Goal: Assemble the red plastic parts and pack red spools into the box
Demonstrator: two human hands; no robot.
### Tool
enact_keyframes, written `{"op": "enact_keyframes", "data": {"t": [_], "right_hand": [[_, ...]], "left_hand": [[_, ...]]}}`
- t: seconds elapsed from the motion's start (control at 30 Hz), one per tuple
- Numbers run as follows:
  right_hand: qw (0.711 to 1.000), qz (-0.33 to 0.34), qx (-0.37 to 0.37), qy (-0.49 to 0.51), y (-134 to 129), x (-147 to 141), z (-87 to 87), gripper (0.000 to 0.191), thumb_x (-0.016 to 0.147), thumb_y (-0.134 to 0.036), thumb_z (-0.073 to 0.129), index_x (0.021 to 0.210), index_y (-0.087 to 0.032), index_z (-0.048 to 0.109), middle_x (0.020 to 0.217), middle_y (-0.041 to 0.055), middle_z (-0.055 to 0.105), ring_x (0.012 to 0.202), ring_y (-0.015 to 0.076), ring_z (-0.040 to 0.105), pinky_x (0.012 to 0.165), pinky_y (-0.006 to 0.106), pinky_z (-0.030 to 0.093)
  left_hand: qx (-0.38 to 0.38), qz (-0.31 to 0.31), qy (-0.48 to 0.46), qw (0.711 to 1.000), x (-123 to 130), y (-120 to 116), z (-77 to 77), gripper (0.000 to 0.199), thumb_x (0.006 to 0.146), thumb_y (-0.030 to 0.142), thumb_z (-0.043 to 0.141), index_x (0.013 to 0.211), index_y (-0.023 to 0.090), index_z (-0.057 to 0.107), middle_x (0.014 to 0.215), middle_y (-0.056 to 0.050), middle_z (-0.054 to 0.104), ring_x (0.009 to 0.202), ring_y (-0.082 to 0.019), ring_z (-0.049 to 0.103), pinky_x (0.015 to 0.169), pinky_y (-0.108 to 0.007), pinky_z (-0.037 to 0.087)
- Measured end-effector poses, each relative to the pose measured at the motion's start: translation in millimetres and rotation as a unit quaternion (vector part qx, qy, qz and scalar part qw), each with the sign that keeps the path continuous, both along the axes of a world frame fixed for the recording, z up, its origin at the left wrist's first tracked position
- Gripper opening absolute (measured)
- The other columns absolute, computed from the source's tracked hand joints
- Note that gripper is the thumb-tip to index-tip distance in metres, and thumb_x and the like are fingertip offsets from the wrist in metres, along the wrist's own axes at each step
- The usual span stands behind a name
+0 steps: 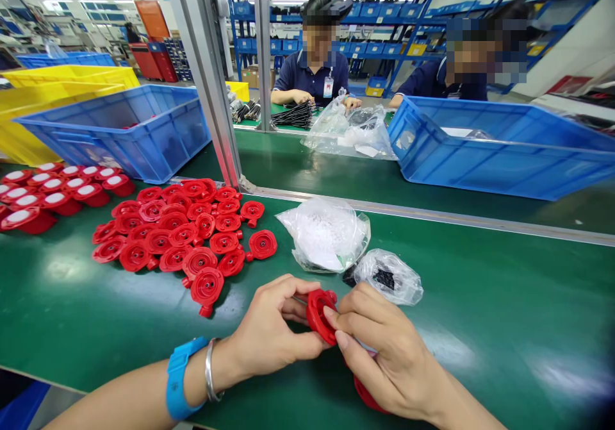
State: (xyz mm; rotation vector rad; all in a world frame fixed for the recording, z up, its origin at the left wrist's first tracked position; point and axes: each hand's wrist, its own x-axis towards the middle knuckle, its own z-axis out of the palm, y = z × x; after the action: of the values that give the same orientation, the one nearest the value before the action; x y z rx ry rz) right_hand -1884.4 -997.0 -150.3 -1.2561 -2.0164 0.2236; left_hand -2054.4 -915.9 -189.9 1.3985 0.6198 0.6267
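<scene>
Low in the centre of the frame, both hands meet over the green tabletop [504, 327] around one red plastic disc [321, 314]. The left hand [269, 334] curls round its left side, thumb underneath and fingers [293, 289] bent over the top, pinching the rim, probably to keep it steady. The right hand [389, 359] comes in from the right, its fingers pressed together with the tips on the disc's near edge; a second red piece [368, 395] peeks out beneath that palm. The disc stands on edge, tilted, its flat face turned toward the left of the frame and slightly toward the camera, so its axis runs roughly left to right. Left of centre lies a spread of like red discs [182, 231], faces up, within easy reach. Just above the hands sit two clear bags: one of white bits [327, 234], one of small black bits [389, 276].
</scene>
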Motion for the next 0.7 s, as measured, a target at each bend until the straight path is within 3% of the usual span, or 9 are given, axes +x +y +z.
{"op": "enact_keyframes", "data": {"t": [0.1,0.23,0.33,0.43,0.5,0.57,0.7], "right_hand": [[1.000,-0.001,-0.010,-0.004,0.4,1.2,1.9,0.018,0.087,-0.008,0.048,0.081,-0.014,0.063,0.068,0.0030,0.054,0.064,0.0135,0.045,0.059,0.030,0.039],[1.000,-0.017,-0.021,0.012,1.5,22.8,5.4,0.019,0.089,-0.014,0.053,0.098,-0.018,0.069,0.079,0.0047,0.062,0.072,0.0141,0.056,0.064,0.028,0.048],[0.986,-0.158,-0.044,0.000,4.4,58.7,2.9,0.017,0.088,-0.023,0.057,0.098,-0.021,0.070,0.086,0.0042,0.068,0.074,0.0144,0.061,0.066,0.027,0.049],[0.931,-0.309,-0.153,-0.123,10.8,93.9,-8.8,0.016,0.084,-0.025,0.054,0.084,-0.020,0.070,0.079,0.0031,0.069,0.066,0.0154,0.061,0.060,0.027,0.044],[0.890,-0.323,-0.248,-0.206,16.6,106.2,-17.9,0.018,0.082,-0.022,0.051,0.079,-0.020,0.069,0.078,0.0031,0.069,0.066,0.0165,0.061,0.059,0.028,0.040],[0.868,-0.307,-0.301,-0.247,22.1,108.1,-24.3,0.019,0.081,-0.019,0.049,0.076,-0.021,0.067,0.079,0.0028,0.069,0.068,0.0166,0.061,0.059,0.027,0.037],[0.863,-0.292,-0.292,-0.290,27.1,98.2,-26.4,0.018,0.082,-0.018,0.046,0.068,-0.020,0.057,0.075,0.0027,0.064,0.062,0.0144,0.056,0.056,0.026,0.033]], "left_hand": [[0.004,0.006,0.009,1.000,1.0,1.3,0.8,0.051,0.058,0.015,0.082,0.106,0.018,0.064,0.099,-0.001,0.064,0.075,-0.015,0.071,0.072,-0.025,0.060],[-0.016,-0.015,0.016,1.000,3.0,6.0,4.3,0.049,0.063,0.015,0.080,0.108,0.019,0.061,0.096,-0.002,0.071,0.079,-0.017,0.072,0.075,-0.027,0.059],[-0.068,-0.016,0.010,0.998,3.3,7.5,6.1,0.052,0.063,0.017,0.080,0.110,0.019,0.056,0.092,-0.004,0.074,0.081,-0.019,0.073,0.074,-0.028,0.059],[-0.122,-0.027,0.003,0.992,3.0,7.1,5.7,0.055,0.061,0.016,0.081,0.109,0.017,0.054,0.092,-0.006,0.075,0.083,-0.020,0.073,0.070,-0.026,0.058],[-0.145,-0.035,-0.004,0.989,3.0,6.6,4.8,0.057,0.060,0.015,0.081,0.110,0.017,0.053,0.089,-0.005,0.075,0.081,-0.019,0.073,0.067,-0.024,0.056],[-0.151,-0.037,-0.011,0.988,3.2,6.2,4.3,0.057,0.061,0.015,0.081,0.110,0.017,0.053,0.087,-0.005,0.075,0.079,-0.018,0.072,0.066,-0.023,0.056],[-0.140,-0.036,-0.007,0.990,3.9,5.5,4.7,0.056,0.061,0.015,0.080,0.110,0.017,0.054,0.085,-0.004,0.075,0.078,-0.018,0.072,0.066,-0.025,0.056]]}}
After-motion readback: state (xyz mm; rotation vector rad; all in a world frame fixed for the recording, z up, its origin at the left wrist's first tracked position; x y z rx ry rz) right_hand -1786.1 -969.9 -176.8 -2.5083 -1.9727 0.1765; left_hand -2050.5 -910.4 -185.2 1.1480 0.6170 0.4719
